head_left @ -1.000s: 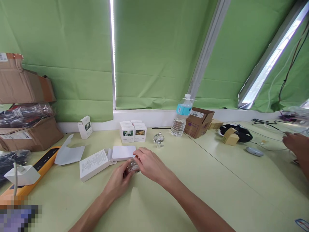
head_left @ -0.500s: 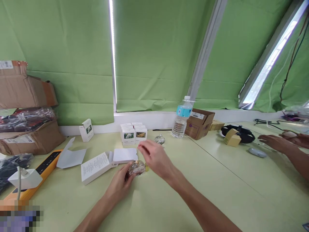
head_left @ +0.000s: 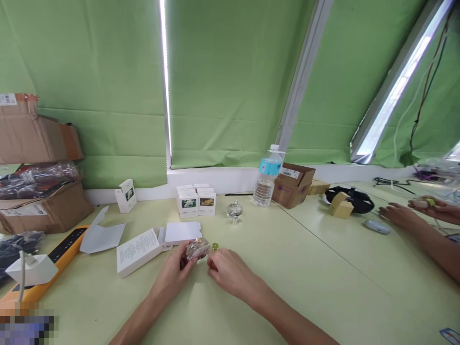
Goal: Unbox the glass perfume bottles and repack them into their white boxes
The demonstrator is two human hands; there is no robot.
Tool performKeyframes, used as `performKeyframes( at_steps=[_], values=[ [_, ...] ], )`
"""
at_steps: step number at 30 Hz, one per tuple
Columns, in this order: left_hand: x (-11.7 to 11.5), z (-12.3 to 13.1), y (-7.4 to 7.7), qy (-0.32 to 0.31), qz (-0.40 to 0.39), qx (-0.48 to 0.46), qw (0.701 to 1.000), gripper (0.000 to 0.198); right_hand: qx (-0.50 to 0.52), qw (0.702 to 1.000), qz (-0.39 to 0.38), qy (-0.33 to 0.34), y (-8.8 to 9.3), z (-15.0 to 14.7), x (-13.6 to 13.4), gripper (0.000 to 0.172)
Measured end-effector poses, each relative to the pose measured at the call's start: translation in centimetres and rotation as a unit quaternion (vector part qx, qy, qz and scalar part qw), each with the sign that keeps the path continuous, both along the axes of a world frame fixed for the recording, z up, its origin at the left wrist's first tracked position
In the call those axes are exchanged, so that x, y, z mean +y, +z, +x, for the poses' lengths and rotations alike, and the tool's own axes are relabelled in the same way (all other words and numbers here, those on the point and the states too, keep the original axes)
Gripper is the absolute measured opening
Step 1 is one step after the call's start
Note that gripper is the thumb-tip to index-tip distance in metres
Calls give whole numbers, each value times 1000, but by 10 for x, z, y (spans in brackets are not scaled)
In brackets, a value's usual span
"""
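My left hand (head_left: 172,271) grips a small clear glass bottle (head_left: 197,248) with a gold top, resting on the pale green table (head_left: 287,268). My right hand (head_left: 228,274) sits just right of the bottle, fingers curled in a pinch close to its neck; what they hold I cannot make out. A small yellow-green cap (head_left: 214,246) lies on the table just beyond the bottle. An opened white box (head_left: 138,245) with printed text lies to the left, its lid flap (head_left: 182,231) behind the bottle.
Small white boxes (head_left: 196,202), a glass stopper (head_left: 235,211), a water bottle (head_left: 266,177) and a cardboard box (head_left: 293,184) stand at the back. An orange power strip (head_left: 53,258) and cartons (head_left: 39,191) lie left. Another person's hands (head_left: 413,215) work at right.
My right hand lifted off the bottle, rose toward the white boxes, then came back down beside the bottle. A yellow-green cap now shows next to the bottle. The other person's hands moved in.
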State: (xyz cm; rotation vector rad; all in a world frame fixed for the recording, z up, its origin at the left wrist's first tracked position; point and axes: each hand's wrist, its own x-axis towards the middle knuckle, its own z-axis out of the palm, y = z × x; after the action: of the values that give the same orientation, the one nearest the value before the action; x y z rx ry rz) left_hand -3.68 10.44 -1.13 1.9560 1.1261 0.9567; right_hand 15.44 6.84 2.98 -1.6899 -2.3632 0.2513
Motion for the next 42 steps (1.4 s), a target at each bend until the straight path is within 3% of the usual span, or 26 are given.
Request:
performKeyframes(
  at_steps=[4,10,13,15,17,20,24,28,31,36,42],
  values=[
    [1,0,-2,-1,-6,-15,1000,35,20,999,16,46,-4,-4,2,15],
    [-2,0,1,-3,-2,-15,1000,30,95,992,1,84,7,-1,-3,11],
    [-2,0,1,-4,1,-14,1000,30,132,991,9,24,15,-1,-5,12],
    [0,1,-1,4,10,-10,1000,30,157,986,48,-42,17,-2,-3,16],
    [2,0,-3,17,21,-6,1000,29,173,979,86,-63,17,-5,1,21],
    [5,-2,-8,19,39,-4,999,28,159,983,88,-11,14,-9,12,41],
    [9,-5,-13,20,43,-7,999,33,115,989,72,52,10,-13,28,23],
    [9,-5,-11,57,15,-55,997,42,143,980,106,88,16,-11,34,24],
    [7,-5,-6,88,5,-85,992,57,185,972,133,65,29,3,36,26],
    [3,-7,-1,109,-3,-49,993,50,187,977,89,-55,50,58,43,28],
    [0,-7,1,108,-2,-18,994,47,168,977,52,-120,35,112,52,28]
  ],
)
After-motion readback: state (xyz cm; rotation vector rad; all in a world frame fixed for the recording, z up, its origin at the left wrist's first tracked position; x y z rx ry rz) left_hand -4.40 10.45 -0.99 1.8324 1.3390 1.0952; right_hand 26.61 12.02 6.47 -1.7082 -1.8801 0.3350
